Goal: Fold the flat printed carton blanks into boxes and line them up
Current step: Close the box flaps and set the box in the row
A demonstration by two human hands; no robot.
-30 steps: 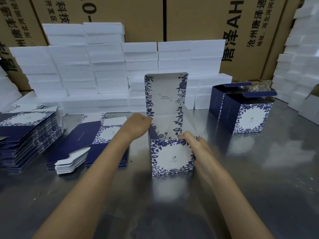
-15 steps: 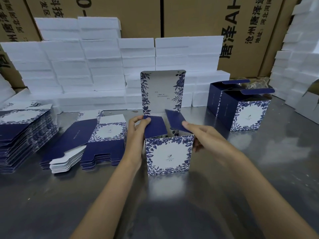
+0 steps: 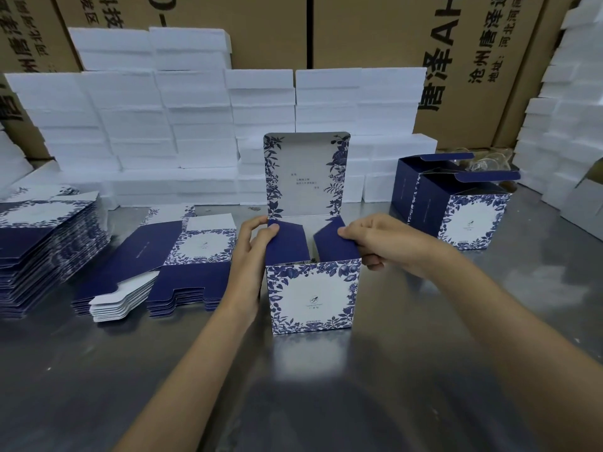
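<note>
Both hands work the side flaps of a half-built carton at the middle of the counter (image 3: 424,370).

The box (image 3: 311,295) stands upright, its lid (image 3: 306,174) raised toward twelve o'clock. The left hand (image 3: 249,256) has its fingers clamped on the left navy flap (image 3: 285,244); the right hand (image 3: 385,241) pinches the right flap (image 3: 332,241), both flaps tilted inward. At nine o'clock lie two stacks of flat blanks (image 3: 156,269), a taller one (image 3: 45,243) beyond. Two finished boxes (image 3: 456,203) stand together at two o'clock. White foam blocks (image 3: 195,125) and brown shipping cartons (image 3: 375,31) fill the back.
</note>
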